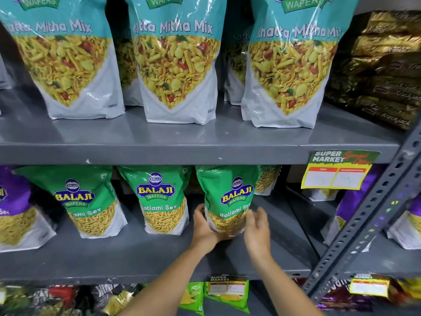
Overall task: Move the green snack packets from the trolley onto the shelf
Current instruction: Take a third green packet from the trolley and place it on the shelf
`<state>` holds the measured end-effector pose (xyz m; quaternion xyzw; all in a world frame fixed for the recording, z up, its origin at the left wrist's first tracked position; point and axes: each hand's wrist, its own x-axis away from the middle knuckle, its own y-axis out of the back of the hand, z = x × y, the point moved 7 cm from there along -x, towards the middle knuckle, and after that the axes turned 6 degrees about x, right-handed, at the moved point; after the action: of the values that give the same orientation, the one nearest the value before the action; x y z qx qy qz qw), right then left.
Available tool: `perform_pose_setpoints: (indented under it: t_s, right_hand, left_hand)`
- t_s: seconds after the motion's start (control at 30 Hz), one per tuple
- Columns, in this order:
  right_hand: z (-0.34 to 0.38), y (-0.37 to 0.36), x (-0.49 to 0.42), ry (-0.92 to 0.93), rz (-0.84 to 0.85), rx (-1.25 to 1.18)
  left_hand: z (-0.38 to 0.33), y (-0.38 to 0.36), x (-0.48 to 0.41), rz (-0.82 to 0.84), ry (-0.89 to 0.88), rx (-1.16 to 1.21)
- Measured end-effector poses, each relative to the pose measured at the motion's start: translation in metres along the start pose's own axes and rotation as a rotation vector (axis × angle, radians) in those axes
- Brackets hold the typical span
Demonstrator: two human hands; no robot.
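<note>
My left hand [203, 226] cups the bottom left side of a green Ratlami Sev packet [227, 197], fingers wrapped on it. My right hand [256, 229] is just beside the packet's right side, fingers spread and loose, maybe brushing it. I cannot tell if it is touching.

The packet stands on the middle shelf [136, 254], well back from the front edge, and it leans a little to the left. I think it could tip over if I let go too fast, because the bottom may not sit flat yet. It could also bump the second green packet [163, 201] just to its left and knock it down. The third green packet [87, 201] stands farther left.

Through the clear window of my packet I see thin yellow sev. The other two show the same.

Farther up, on the top shelf [159, 135], three Khatta Mitha Mix bags [177, 65] stand in a row. Their fronts show a yellow mix with red and green bits.

I cannot see the trolley.
</note>
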<state>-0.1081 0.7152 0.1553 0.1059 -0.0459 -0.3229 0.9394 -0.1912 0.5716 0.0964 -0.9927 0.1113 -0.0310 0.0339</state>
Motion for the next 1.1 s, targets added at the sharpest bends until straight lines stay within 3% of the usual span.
perform_pose_setpoints:
  t_s: [0.1, 0.27, 0.37, 0.6, 0.8, 0.97, 1.0, 1.03, 1.07, 1.1]
  right_hand:
    - [0.043, 0.027, -0.029, 0.07, -0.062, -0.123]
    - [0.088, 0.034, -0.074, 0.118, 0.036, -0.145]
    - [0.105, 0.041, -0.075, 0.186, -0.064, -0.103]
    - [0.097, 0.045, -0.072, 0.095, -0.113, -0.32]
    - [0.088, 0.053, -0.077, 0.072, -0.089, -0.28]
    - [0.074, 0.081, -0.073, -0.068, -0.146, -0.392]
    - [0.079, 0.095, -0.064, -0.044, -0.204, -0.221]
    - [0.082, 0.106, -0.063, 0.004, -0.243, 0.197]
    - [0.076, 0.114, -0.067, -0.055, -0.232, 0.211]
    - [0.064, 0.117, -0.067, -0.214, -0.262, -0.161]
  left_hand:
    - [0.005, 0.003, 0.003, 0.027, -0.048, -0.071]
    - [0.0, 0.007, 0.001, 0.066, 0.0, -0.066]
    - [-0.003, 0.011, 0.001, 0.072, 0.017, -0.157]
    - [-0.003, 0.013, -0.002, 0.104, 0.03, -0.272]
    - [-0.001, -0.004, -0.005, 0.118, 0.028, -0.3]
    - [-0.001, -0.034, -0.01, 0.15, 0.031, -0.289]
    - [0.0, -0.041, -0.011, 0.158, 0.037, -0.274]
    - [-0.001, -0.049, -0.011, 0.176, 0.029, -0.262]
    - [-0.001, -0.059, -0.01, 0.195, 0.026, -0.253]
    - [-0.003, -0.069, -0.008, 0.217, 0.013, -0.236]
